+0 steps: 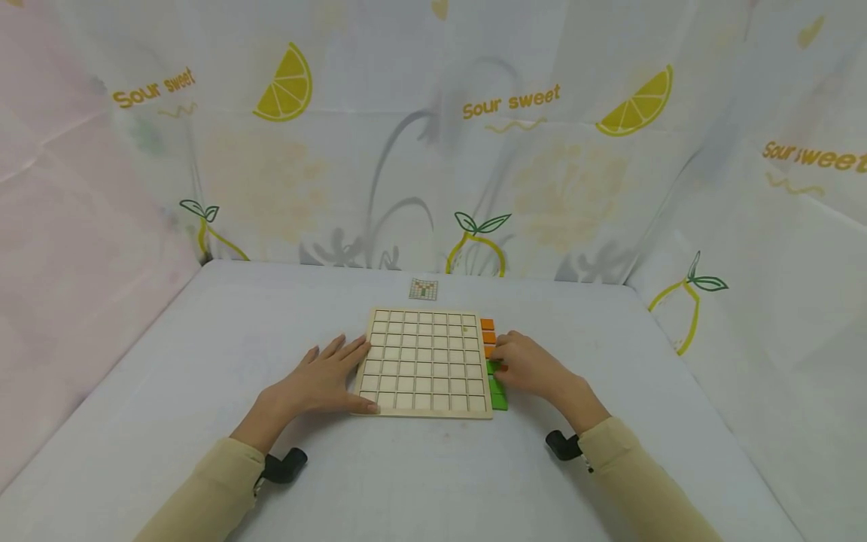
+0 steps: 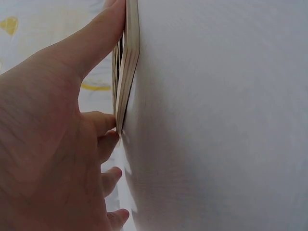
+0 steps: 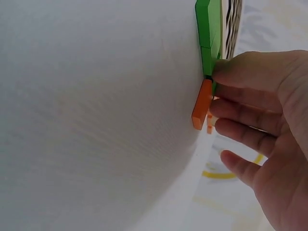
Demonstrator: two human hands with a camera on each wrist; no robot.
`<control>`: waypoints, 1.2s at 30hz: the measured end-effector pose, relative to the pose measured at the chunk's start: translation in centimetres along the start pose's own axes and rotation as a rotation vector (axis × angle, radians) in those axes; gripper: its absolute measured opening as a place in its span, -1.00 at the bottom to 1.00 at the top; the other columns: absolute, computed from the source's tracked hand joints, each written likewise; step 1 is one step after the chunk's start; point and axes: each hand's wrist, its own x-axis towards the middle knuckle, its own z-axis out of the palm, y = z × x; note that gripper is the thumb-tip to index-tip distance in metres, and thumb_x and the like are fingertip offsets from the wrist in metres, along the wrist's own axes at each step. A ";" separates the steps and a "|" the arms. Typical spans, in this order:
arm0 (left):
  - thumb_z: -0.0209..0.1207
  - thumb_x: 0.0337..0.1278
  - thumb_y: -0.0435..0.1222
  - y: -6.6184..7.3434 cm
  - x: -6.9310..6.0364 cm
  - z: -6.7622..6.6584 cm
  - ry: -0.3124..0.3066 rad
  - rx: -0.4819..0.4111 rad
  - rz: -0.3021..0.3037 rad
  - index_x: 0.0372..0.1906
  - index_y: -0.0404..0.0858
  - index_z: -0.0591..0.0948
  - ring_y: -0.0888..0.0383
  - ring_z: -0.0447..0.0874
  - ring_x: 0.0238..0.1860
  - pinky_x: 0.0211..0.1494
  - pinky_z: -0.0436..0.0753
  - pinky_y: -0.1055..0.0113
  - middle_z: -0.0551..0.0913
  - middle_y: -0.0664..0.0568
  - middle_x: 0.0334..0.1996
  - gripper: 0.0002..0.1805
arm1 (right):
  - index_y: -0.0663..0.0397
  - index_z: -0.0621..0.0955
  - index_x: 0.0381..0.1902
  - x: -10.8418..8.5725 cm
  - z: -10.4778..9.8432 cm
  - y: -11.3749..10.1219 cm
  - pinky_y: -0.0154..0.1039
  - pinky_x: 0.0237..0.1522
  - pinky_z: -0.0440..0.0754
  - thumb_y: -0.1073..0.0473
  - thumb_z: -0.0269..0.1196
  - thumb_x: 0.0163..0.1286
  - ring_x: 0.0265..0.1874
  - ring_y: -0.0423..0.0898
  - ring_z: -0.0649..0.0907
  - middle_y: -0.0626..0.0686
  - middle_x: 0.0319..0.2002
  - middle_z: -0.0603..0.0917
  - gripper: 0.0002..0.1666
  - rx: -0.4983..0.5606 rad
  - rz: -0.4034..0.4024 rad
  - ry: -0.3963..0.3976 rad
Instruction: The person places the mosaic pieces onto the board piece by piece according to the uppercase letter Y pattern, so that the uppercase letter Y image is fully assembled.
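Note:
A light wooden grid board point(image 1: 423, 413) lies flat, its squares bare. My left hand point(image 1: 323, 382) rests spread on the board's left side, thumb at the near left corner; the left wrist view shows the thumb point(image 2: 98, 38) along the board's edge point(image 2: 130, 62). Along the right side run orange tiles point(image 1: 488, 337) and green tiles point(image 1: 498, 393). My right hand point(image 1: 531, 366) touches this row where the colours meet. In the right wrist view, the thumb of my right hand point(image 3: 260, 110) meets the green tiles point(image 3: 208, 29), beside a slanted orange tile point(image 3: 201, 105); a firm grip is not visible.
Beyond the board's far edge lies a small card point(image 1: 423, 289) with a coloured grid pattern. The white table point(image 1: 420, 482) is bordered by hanging cloth point(image 1: 406, 150) printed with lemons. A dark wrist device point(image 1: 284, 467) sits under each forearm.

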 end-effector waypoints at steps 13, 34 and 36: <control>0.27 -0.19 0.45 0.1 -0.1 0.0 -0.006 -0.013 -0.011 0.59 -0.16 0.08 -0.27 -0.12 0.60 0.50 -0.05 -0.43 0.03 -0.02 0.61 0.29 | 0.19 0.76 -0.16 0.3 0.2 0.0 -0.24 -0.18 0.53 0.32 0.34 0.14 -0.28 -0.14 0.49 -0.05 -0.28 0.66 -0.74 0.006 0.049 -0.015; 0.25 -0.18 0.46 -0.1 0.0 -0.1 -0.020 -0.023 -0.006 0.59 -0.17 0.07 -0.29 -0.10 0.59 0.50 -0.03 -0.42 0.03 -0.03 0.61 0.30 | 0.14 0.74 -0.22 0.5 -0.5 -0.3 -0.24 -0.18 0.55 0.31 0.32 0.10 -0.30 -0.16 0.50 -0.05 -0.30 0.71 -0.76 0.018 0.014 0.031; 0.25 -0.18 0.46 -0.1 0.0 -0.1 -0.023 -0.021 -0.007 0.59 -0.16 0.07 -0.29 -0.10 0.59 0.50 -0.03 -0.42 0.03 -0.03 0.61 0.30 | 0.13 0.74 -0.21 0.6 -0.5 -0.3 -0.24 -0.17 0.56 0.30 0.33 0.10 -0.29 -0.16 0.51 -0.05 -0.29 0.72 -0.76 0.018 -0.002 0.044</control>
